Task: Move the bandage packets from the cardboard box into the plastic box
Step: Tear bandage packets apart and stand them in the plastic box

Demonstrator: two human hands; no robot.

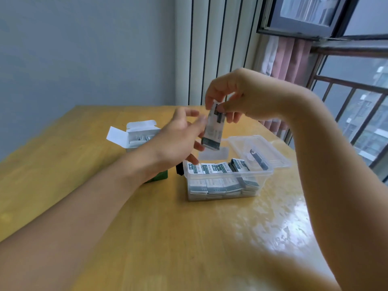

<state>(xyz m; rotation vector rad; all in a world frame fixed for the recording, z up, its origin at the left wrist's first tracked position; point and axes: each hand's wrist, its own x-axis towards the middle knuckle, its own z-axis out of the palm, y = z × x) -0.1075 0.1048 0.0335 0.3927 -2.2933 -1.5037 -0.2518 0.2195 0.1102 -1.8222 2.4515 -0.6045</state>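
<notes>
My right hand [235, 95] pinches the top end of a small stack of bandage packets [213, 131], which hangs upright above the clear plastic box [266, 175]. My left hand [178, 135] is beside the stack with fingers spread and relaxed, its fingertips near or touching the stack's left side. The plastic box stands at the table's middle, its lid hinged open behind it, and holds several rows of white and dark green packets [218, 168]. The white cardboard box [140, 133] stands open at the far left, with a few packets showing inside.
A green box [160, 175] sits partly hidden under my left forearm, with a small black object [179, 169] next to the plastic box. The wooden table [168, 238] runs toward a window with railings on the right and a curtain behind.
</notes>
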